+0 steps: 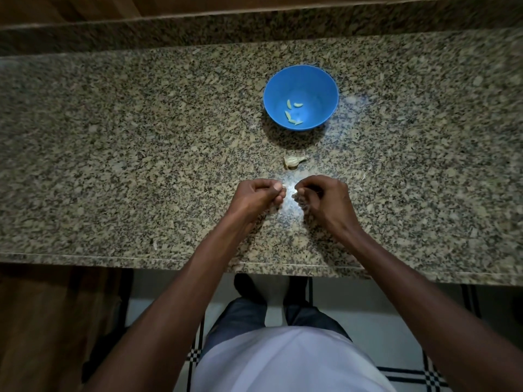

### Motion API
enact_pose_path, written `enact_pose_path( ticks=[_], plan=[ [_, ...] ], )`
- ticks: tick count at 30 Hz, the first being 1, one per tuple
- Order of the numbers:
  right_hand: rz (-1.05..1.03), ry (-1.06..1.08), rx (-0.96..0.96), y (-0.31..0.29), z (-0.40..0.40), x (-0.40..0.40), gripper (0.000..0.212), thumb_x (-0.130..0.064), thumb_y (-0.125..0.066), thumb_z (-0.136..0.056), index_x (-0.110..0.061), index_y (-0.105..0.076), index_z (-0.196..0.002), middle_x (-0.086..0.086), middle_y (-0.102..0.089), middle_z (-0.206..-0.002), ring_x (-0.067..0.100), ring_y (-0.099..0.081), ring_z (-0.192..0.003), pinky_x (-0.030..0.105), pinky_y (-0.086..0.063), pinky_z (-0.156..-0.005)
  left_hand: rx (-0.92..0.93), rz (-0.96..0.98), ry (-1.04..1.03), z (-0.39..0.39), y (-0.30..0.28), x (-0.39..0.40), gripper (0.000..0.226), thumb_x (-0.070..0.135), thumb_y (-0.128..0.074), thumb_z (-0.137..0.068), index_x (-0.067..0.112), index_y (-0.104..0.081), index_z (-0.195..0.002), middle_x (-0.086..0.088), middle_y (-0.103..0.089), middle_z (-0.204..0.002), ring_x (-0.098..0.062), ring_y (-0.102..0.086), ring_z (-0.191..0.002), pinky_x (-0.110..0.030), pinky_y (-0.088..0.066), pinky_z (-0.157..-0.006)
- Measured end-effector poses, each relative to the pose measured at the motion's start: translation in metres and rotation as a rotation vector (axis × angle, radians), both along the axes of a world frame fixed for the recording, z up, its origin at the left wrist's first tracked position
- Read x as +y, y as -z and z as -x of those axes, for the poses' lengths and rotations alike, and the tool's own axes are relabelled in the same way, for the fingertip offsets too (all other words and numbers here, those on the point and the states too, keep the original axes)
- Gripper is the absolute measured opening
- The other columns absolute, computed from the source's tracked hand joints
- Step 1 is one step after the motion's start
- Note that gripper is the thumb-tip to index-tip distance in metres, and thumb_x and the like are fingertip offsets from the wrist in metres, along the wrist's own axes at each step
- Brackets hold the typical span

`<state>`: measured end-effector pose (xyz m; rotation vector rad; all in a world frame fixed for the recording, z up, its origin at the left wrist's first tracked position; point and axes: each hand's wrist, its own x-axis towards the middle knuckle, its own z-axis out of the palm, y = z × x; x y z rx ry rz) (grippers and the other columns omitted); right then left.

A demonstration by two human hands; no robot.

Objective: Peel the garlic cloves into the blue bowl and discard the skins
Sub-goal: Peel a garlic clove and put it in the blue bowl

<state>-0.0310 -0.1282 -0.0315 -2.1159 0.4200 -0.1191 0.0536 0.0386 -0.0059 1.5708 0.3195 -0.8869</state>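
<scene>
A small pale garlic clove (283, 188) shows only as a whitish sliver at the fingertips of the left hand (259, 198), whose grip is curled tight, thumb and forefinger pinching it. The right hand (321, 198) faces it just apart, fingers curled the same way, pinching a small pale scrap (295, 195) too small to tell as skin or clove. Both hands hover low over the speckled granite worktop (141, 165), knuckles up, fingertips turned towards each other, bare forearms reaching in from the near edge.

Just beyond the hands lies a papery, cream-coloured piece of a garlic bulb (293, 161), on its side on the stone. Farther back, well apart from the hands, stands the round blue plastic bowl (271, 94), upright, with a few peeled, pale green-yellow cloves (291, 114) scattered on its bottom
</scene>
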Motion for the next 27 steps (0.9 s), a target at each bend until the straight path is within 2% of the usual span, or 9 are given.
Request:
enact_pose_path(
  ticks=[3,6,9,10,13,15,16,22,27],
  plan=[
    [-0.015,-0.005,0.086,0.000,-0.002,-0.001,0.021,0.000,-0.064,-0.097,-0.010,-0.081,-0.104,0.002,-0.078,-0.095,0.013,-0.074,-0.081,0.031,-0.063,-0.072,0.014,0.077,-0.034,0.006,0.001,0.001,0.021,0.002,-0.071,-0.093,-0.001,-0.070,-0.114,-0.006,-0.079,-0.091,-0.016,-0.073,-0.086,-0.027,-0.062,-0.082],
    [0.052,-0.029,0.132,0.001,-0.003,-0.002,0.027,0.005,-0.062,-0.093,-0.010,-0.083,-0.102,0.005,-0.079,-0.102,0.013,-0.073,-0.088,0.031,-0.063,-0.079,0.027,0.143,-0.084,0.011,0.005,0.001,0.025,-0.002,-0.074,-0.090,-0.003,-0.069,-0.115,-0.011,-0.079,-0.098,-0.023,-0.075,-0.098,-0.030,-0.062,-0.089],
    [0.020,0.033,0.142,-0.003,-0.004,-0.001,0.024,-0.001,-0.066,-0.094,-0.013,-0.082,-0.106,0.002,-0.078,-0.111,0.009,-0.072,-0.093,0.009,-0.053,-0.072,-0.018,0.146,-0.101,0.015,0.007,0.003,0.031,-0.003,-0.076,-0.088,-0.003,-0.067,-0.118,-0.016,-0.077,-0.104,-0.025,-0.076,-0.098,-0.031,-0.062,-0.086],
    [-0.032,0.065,0.143,-0.005,-0.004,0.000,0.022,-0.005,-0.068,-0.095,-0.016,-0.082,-0.108,0.000,-0.077,-0.112,0.006,-0.072,-0.092,0.006,-0.051,-0.069,-0.046,0.135,-0.098,0.015,0.008,0.004,0.032,-0.002,-0.076,-0.088,-0.003,-0.067,-0.118,-0.016,-0.076,-0.103,-0.025,-0.075,-0.096,-0.032,-0.062,-0.085],
    [-0.342,0.109,0.170,-0.014,-0.003,-0.001,0.016,-0.017,-0.073,-0.097,-0.023,-0.081,-0.110,-0.005,-0.080,-0.105,0.006,-0.075,-0.094,0.020,-0.058,-0.075,-0.199,0.064,-0.028,0.016,0.011,0.006,0.029,0.004,-0.079,-0.088,0.003,-0.069,-0.114,-0.016,-0.076,-0.104,-0.026,-0.076,-0.095,-0.037,-0.063,-0.084],
    [-0.539,0.066,0.192,-0.019,-0.002,0.000,0.016,-0.020,-0.075,-0.096,-0.018,-0.080,-0.112,-0.002,-0.081,-0.100,0.013,-0.077,-0.096,0.032,-0.062,-0.082,-0.299,0.007,0.037,0.015,0.011,0.006,0.027,0.008,-0.079,-0.089,0.008,-0.068,-0.113,-0.012,-0.076,-0.105,-0.023,-0.076,-0.096,-0.036,-0.063,-0.082],
    [-0.561,0.043,0.198,-0.020,-0.002,0.000,0.018,-0.021,-0.076,-0.095,-0.016,-0.080,-0.112,-0.001,-0.081,-0.100,0.016,-0.077,-0.095,0.034,-0.062,-0.083,-0.335,-0.012,0.066,0.015,0.010,0.006,0.027,0.009,-0.079,-0.089,0.009,-0.066,-0.113,-0.010,-0.077,-0.104,-0.020,-0.077,-0.095,-0.036,-0.063,-0.083],
    [-0.477,0.027,0.199,-0.023,-0.005,0.003,0.024,-0.031,-0.084,-0.086,-0.013,-0.081,-0.102,0.001,-0.081,-0.089,0.017,-0.078,-0.081,0.037,-0.064,-0.079,-0.460,-0.109,0.105,0.014,0.010,0.003,0.045,0.017,-0.083,-0.087,0.021,-0.048,-0.116,-0.005,-0.079,-0.099,-0.017,-0.077,-0.093,-0.046,-0.062,-0.088],
    [-0.380,0.070,0.148,-0.019,-0.008,0.011,0.017,-0.026,-0.081,-0.091,-0.013,-0.080,-0.103,0.001,-0.080,-0.089,0.013,-0.078,-0.081,0.041,-0.066,-0.080,-0.386,-0.073,-0.089,0.020,0.006,-0.003,0.062,0.016,-0.088,-0.080,0.017,-0.041,-0.120,-0.005,-0.078,-0.100,-0.011,-0.077,-0.090,-0.022,-0.059,-0.075]
  ],
)
